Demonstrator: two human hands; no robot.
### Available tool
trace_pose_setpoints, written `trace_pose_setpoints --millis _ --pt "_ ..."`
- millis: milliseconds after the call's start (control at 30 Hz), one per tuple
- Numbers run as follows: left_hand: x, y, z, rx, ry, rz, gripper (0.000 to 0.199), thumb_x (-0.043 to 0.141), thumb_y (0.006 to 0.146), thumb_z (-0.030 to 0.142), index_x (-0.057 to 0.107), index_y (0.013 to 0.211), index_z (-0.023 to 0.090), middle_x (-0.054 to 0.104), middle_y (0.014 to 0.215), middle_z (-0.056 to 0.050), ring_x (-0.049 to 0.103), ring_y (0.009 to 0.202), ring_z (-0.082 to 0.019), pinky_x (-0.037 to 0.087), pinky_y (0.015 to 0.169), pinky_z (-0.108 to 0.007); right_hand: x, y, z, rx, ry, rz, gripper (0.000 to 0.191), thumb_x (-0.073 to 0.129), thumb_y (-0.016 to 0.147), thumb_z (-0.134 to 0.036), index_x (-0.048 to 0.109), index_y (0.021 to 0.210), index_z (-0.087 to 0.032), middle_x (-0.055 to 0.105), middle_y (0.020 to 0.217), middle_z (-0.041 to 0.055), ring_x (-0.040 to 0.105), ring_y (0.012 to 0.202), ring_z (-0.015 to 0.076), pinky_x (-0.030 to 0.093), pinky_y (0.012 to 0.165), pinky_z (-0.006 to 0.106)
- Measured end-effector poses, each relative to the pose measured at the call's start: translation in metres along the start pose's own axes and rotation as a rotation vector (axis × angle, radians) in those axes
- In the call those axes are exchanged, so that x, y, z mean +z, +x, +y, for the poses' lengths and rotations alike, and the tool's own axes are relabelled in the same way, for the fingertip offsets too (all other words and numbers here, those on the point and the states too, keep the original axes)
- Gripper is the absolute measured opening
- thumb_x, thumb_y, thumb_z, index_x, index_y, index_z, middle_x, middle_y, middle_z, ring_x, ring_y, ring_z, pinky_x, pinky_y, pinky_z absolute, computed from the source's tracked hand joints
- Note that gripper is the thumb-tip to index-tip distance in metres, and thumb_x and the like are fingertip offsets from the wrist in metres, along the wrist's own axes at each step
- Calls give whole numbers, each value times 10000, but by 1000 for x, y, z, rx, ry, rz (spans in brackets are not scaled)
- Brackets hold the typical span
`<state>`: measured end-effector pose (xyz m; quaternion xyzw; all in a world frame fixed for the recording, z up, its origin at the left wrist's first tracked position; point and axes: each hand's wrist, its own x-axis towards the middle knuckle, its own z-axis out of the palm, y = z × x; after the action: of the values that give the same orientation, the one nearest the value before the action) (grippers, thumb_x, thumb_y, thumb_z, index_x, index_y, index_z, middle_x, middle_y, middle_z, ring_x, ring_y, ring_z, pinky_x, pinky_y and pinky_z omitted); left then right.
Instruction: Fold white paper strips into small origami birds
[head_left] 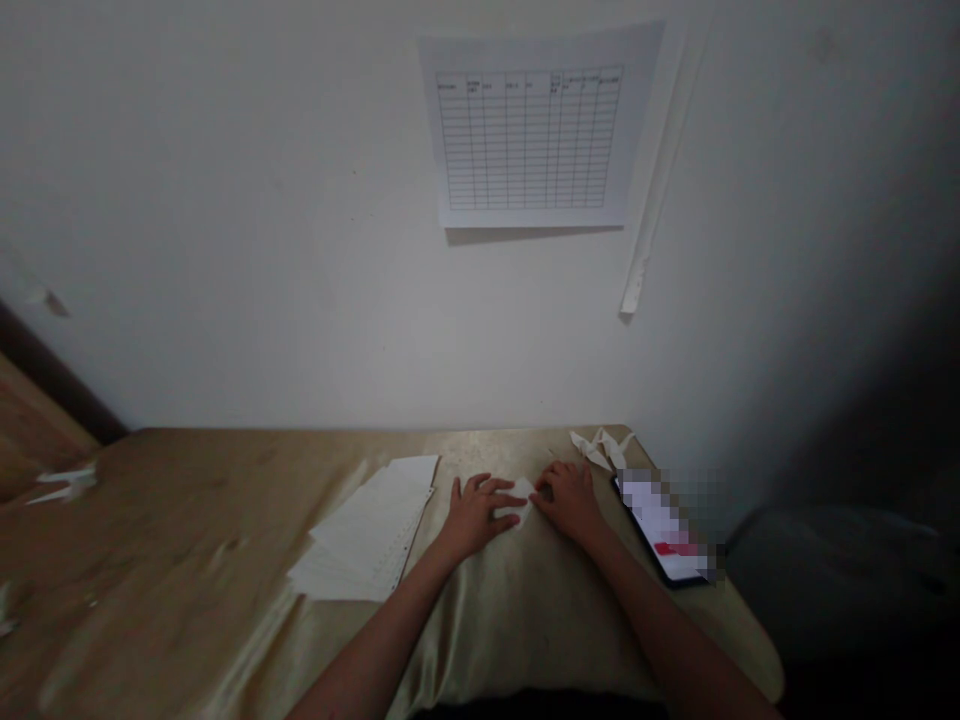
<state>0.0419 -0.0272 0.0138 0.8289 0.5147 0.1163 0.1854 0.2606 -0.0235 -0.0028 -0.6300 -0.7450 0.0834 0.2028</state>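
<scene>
A small folded piece of white paper [522, 489] lies on the cloth-covered table between my two hands. My left hand [474, 517] rests on its left side with the fingers spread, pressing it from above. On the other side, my right hand [571, 502] has its fingers curled together, and the thumb and fingertips pinch the paper's right edge. The fingers cover part of the paper, so its full shape cannot be made out.
Loose white sheets [371, 535] lie left of my hands. Folded white paper figures [600, 447] sit at the back right, beside a lit tablet or phone [664, 530]. Paper scraps [69, 484] are far left. A printed table sheet [534, 150] hangs on the wall behind.
</scene>
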Motion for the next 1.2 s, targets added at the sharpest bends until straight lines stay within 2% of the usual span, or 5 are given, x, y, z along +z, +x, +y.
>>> trace_pose_setpoints --millis 300,467,833,1033,1200 --pt "5 4 -4 -18 18 4 379 780 943 403 723 1292 539 625 1552 71 396 1531 -363 106 1251 -785 -9 -3 -5 27 50 -61 220 741 890 -384 738 1042 -225 697 1283 103 565 1318 321 180 1248 633" --pt "9 6 -9 -8 3 19 387 782 936 428 721 1308 513 630 1550 54 401 1522 -366 108 1256 -769 -9 -4 -7 25 51 -61 304 783 827 -443 721 1036 -231 688 1281 111 556 1323 344 211 1233 628" --pt "12 8 -12 -13 14 18 354 772 943 457 729 1287 528 628 1550 75 392 1526 -356 117 1259 -766 -4 -7 -8 7 22 -38 445 819 765 -508 690 1074 -215 680 1248 119 564 1289 356 260 1202 617" --pt "12 8 -13 -8 6 17 323 740 973 414 736 1272 537 624 1554 82 396 1530 -349 103 1259 -776 -3 -6 -8 1 0 -49 506 831 732 -540 679 1085 -209 673 1250 132 561 1278 373 259 1194 650" --pt "14 9 -15 -1 13 18 318 717 988 401 734 1270 546 625 1551 87 405 1525 -346 116 1254 -778 -2 -9 -9 -9 -19 -55 593 849 687 -573 660 1117 -212 656 1252 128 553 1278 375 282 1185 633"
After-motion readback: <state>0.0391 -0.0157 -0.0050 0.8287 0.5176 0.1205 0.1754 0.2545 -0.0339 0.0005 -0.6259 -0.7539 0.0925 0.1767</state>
